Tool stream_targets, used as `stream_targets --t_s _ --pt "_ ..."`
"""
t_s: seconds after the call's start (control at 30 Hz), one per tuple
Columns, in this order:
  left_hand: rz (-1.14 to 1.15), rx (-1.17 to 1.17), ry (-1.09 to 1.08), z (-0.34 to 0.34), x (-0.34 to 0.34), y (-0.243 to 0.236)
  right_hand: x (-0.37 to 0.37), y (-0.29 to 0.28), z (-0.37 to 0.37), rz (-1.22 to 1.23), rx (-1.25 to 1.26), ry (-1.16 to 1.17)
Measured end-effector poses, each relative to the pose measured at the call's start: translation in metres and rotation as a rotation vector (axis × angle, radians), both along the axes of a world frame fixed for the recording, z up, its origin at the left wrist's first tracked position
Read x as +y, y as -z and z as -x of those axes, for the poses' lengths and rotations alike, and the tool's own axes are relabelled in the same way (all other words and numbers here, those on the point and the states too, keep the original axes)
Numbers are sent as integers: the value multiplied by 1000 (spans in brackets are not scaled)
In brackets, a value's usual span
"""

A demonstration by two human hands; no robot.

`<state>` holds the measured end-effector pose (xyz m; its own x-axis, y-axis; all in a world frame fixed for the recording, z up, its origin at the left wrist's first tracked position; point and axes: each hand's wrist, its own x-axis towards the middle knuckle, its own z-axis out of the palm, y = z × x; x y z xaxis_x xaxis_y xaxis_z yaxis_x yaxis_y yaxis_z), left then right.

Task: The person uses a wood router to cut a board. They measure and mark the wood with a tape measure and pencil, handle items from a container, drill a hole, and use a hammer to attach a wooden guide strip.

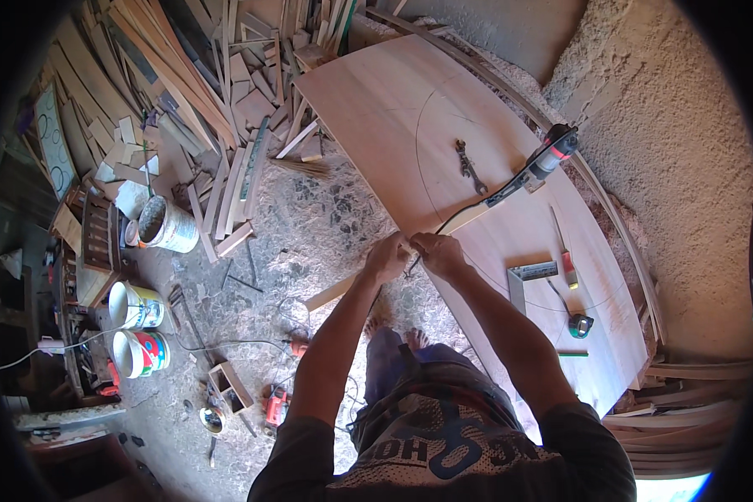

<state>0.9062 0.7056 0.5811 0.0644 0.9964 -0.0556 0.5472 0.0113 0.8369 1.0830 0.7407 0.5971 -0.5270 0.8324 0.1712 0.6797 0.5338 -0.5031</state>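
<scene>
My left hand [386, 258] and my right hand [439, 253] meet at the near left edge of a large wooden panel [376, 109], fingers closed. A black cord [456, 219] runs from a grey, black and red power tool [550, 152] on the panel to my right hand's fingers, which grip it. What my left fingers pinch is hidden. Under my hands lies a pale wood strip [330, 293], its one end past the panel edge. Beyond my right hand, an adjustable wrench [468, 167] rests by a drawn curve.
The panel also bears a try square [520, 283], a red-handled chisel [569, 269], a tape measure [579, 325] and a green pencil [572, 354]. White buckets [172, 227], a red power tool [276, 405] and scrap wood [251, 109] occupy the floor at left. A rough wall [686, 167] borders the right.
</scene>
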Motion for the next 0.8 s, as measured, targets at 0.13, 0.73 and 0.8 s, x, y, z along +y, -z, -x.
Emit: stream_targets --t_s 0.13,0.73,0.8 --pt "20 31 26 -2 12 19 18 0 -8 37 -106 -94" --pt "-91 67 3 -19 -11 31 2 6 -18 -20 -52 -71" --pt "-98 66 -2 -19 -14 30 1 9 -18 -27 -25 -88"
